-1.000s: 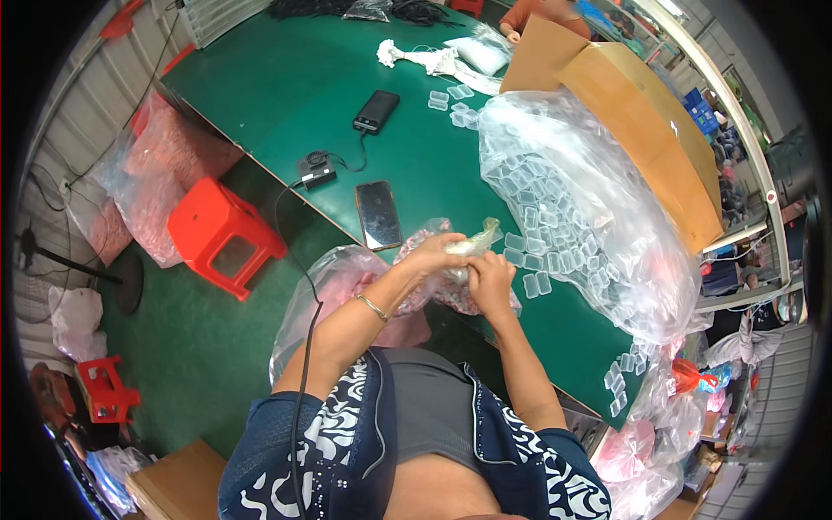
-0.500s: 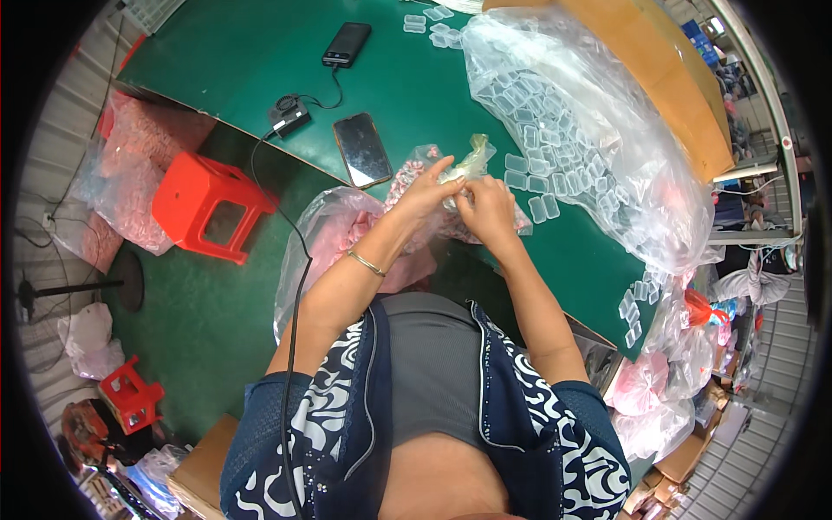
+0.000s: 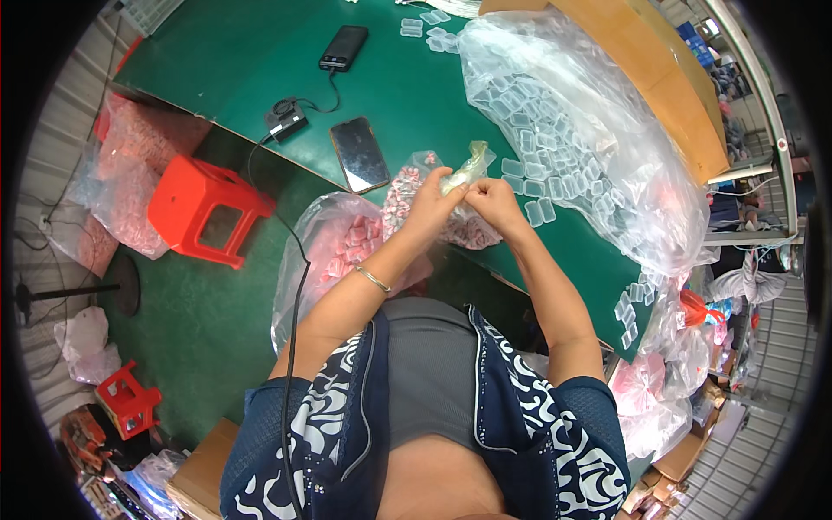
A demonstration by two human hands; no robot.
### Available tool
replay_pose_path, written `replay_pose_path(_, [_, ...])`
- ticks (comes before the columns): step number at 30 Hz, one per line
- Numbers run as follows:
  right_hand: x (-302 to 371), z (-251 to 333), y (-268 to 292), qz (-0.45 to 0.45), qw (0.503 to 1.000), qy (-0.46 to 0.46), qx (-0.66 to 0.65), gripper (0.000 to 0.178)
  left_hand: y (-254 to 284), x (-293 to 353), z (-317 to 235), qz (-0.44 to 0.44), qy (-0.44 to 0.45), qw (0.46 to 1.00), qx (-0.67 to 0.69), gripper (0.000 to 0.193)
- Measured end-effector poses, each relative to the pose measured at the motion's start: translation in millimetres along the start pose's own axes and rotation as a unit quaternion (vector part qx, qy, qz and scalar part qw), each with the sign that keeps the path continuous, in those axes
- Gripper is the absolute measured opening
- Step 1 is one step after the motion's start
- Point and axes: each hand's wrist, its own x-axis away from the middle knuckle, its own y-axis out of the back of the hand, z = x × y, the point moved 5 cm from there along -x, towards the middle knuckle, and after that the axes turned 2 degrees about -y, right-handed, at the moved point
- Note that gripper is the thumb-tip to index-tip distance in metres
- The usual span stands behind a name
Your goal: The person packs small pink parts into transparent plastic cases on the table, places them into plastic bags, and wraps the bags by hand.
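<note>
A clear plastic bag [image 3: 400, 196] full of small pink, white and dark red pieces rests at the near edge of the green table. Its twisted, yellowish top [image 3: 476, 158] sticks up between my hands. My left hand [image 3: 431, 206] is closed round the gathered neck from the left, thumb pointing toward the right hand. On the other side, my right hand [image 3: 496, 206] pinches at the same neck, its fingers curled in. Exactly what the right fingertips grip is hidden. Below the table edge, a larger open bag [image 3: 299, 251] contains pink pieces.
Many small clear plastic boxes [image 3: 537, 139] spill from a big clear bag [image 3: 598, 95] on the right. A phone [image 3: 360, 154], a black power bank [image 3: 344, 48] and a cabled black device [image 3: 285, 120] lie on the green table [image 3: 234, 52]. A red stool [image 3: 204, 208] stands left.
My right hand has curled in tighter at the bag's neck, and my left fingers have closed further. The bag has shifted slightly, showing more of its pieces and the pink ones below.
</note>
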Motion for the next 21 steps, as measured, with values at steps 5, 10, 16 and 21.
replay_pose_path(5, [-7,-5,5,0.097,0.977,-0.123,-0.147,0.024,4,-13,3,0.024,0.084,0.995,0.042,0.045])
replay_pose_path(10, [-4,18,7,0.111,0.993,-0.034,-0.004,0.03,6,-18,7,0.084,0.116,0.983,0.117,0.042])
replay_pose_path(16, [-2,45,5,0.057,0.938,0.173,0.296,0.027,5,-20,-4,0.126,0.061,0.989,0.052,0.042])
replay_pose_path(21, [19,58,6,0.013,0.883,0.262,0.389,0.02,13,-51,-41,0.106,0.035,0.931,-0.348,0.053])
